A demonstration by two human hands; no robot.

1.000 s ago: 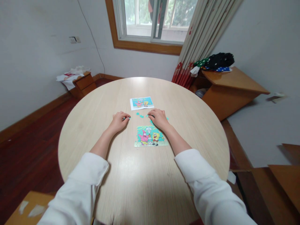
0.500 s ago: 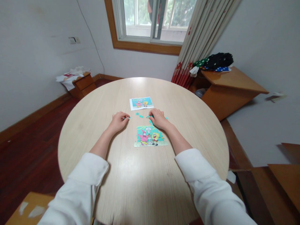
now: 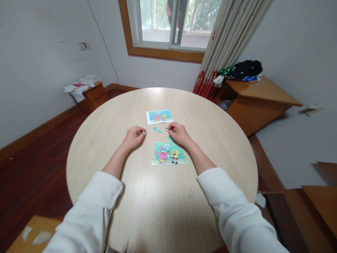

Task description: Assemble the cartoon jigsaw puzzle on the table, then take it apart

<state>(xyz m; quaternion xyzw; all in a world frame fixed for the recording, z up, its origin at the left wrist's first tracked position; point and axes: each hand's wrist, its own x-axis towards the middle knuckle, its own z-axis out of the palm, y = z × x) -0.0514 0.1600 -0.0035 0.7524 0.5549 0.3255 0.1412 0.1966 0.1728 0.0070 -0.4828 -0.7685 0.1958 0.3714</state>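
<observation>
On the table lies a cartoon jigsaw puzzle (image 3: 170,153), mostly assembled, with a ragged upper right part. My left hand (image 3: 134,136) is left of it, thumb and fingers pinched on a small teal puzzle piece (image 3: 146,133). Beyond the puzzle's top right, my right hand (image 3: 179,133) pinches another small puzzle piece (image 3: 166,129). Loose teal pieces (image 3: 157,130) lie between the hands. Several more teal pieces (image 3: 171,138) are partly hidden under my right hand. Behind them rests a printed reference picture (image 3: 160,116) with the same cartoon figures.
The round wooden table (image 3: 110,116) fills the middle. Against the right wall, a wooden cabinet (image 3: 263,92) bears dark patterned cloth (image 3: 244,69). A small wooden stand (image 3: 96,94) with papers is at the left. A window (image 3: 171,24) and curtain (image 3: 229,42) are behind.
My right hand has lifted slightly off the loose teal pieces, with a piece at its fingertips. The left hand has stayed in nearly the same place. The whole view has shifted very slightly.
</observation>
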